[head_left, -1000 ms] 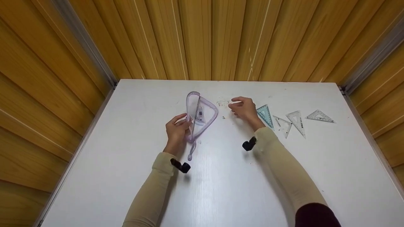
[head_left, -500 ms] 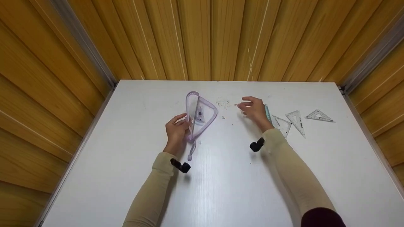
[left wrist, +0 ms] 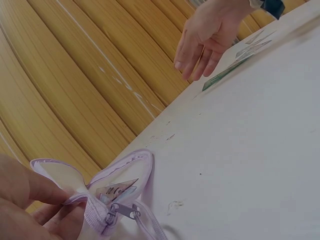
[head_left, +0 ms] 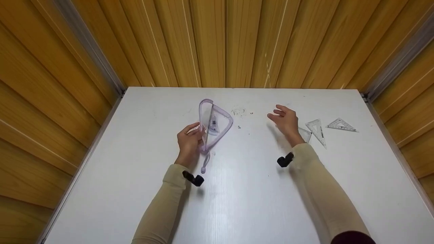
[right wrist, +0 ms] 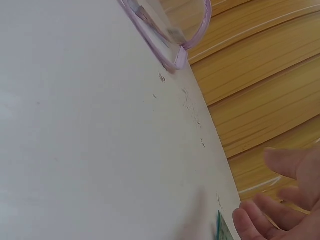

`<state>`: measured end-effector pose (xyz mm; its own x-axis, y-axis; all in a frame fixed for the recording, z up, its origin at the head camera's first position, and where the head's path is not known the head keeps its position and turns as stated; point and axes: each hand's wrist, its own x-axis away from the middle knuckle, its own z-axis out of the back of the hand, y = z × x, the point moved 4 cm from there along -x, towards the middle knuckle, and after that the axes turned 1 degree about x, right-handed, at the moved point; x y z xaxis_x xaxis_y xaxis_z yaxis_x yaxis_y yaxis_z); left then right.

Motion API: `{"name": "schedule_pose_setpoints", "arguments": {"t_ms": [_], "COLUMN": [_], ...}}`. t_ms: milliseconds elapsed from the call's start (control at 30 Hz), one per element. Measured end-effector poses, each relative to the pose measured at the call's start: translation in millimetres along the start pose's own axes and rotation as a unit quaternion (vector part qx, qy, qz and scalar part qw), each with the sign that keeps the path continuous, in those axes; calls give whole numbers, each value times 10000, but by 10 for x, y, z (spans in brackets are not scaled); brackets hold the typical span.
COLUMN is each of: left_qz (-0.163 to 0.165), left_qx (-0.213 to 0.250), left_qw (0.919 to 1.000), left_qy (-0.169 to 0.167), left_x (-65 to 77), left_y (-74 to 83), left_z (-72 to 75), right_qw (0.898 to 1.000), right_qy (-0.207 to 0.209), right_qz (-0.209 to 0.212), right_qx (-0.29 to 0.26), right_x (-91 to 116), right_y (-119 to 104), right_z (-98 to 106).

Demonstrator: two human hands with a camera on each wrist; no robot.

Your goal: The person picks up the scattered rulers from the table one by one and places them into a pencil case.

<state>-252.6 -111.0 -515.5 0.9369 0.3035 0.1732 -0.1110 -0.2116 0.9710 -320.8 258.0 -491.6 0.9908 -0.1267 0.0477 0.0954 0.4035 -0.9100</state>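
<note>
My left hand (head_left: pixel 189 140) pinches the near left edge of a clear zip pouch (head_left: pixel 220 136) with lilac trim, holding its mouth apart. Inside lies a clear set square (head_left: pixel 214 124) with dark print. The zip pull (left wrist: pixel 125 210) dangles near that hand in the left wrist view. Well to the right, my right hand (head_left: pixel 285 122) hovers over the table with relaxed, parted fingers and nothing in them. Close below it is a teal set square (left wrist: pixel 226 74), hidden behind the hand in the head view but showing in both wrist views.
Clear set squares lie to the right: one (head_left: pixel 306 134) partly covered by the right hand, another (head_left: pixel 316 131) beside it, a third (head_left: pixel 341 125) farther out. Brownish marks (head_left: pixel 238 112) spot the white table (head_left: pixel 237 203). Wood-look panels (head_left: pixel 213 44) rise behind its far edge.
The right hand has moved right, away from the pouch, passing over the teal set square, which is now covered in the head view. My left hand and the pouch stay put.
</note>
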Motion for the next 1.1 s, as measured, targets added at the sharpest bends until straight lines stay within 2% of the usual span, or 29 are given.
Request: {"name": "schedule_pose_setpoints", "arguments": {"t_ms": [267, 633, 867, 1100], "left_qz": [31, 64, 16, 6], "left_qx": [-36, -33, -16, -103], "left_qw": [10000, 9999, 10000, 9999], "left_qy": [-82, -95, -74, -71], "left_x": [17, 5, 4, 8], "left_y": [-14, -21, -15, -7], "left_z": [14, 9, 4, 0], "right_qw": [9995, 9942, 9903, 9883], "right_qy": [314, 574, 533, 405], "right_qz": [42, -24, -316, -167], "right_qx": [84, 909, 1245, 1464], "right_x": [70, 141, 163, 175], "right_y": [137, 297, 408, 470], "right_z": [169, 336, 344, 348]}}
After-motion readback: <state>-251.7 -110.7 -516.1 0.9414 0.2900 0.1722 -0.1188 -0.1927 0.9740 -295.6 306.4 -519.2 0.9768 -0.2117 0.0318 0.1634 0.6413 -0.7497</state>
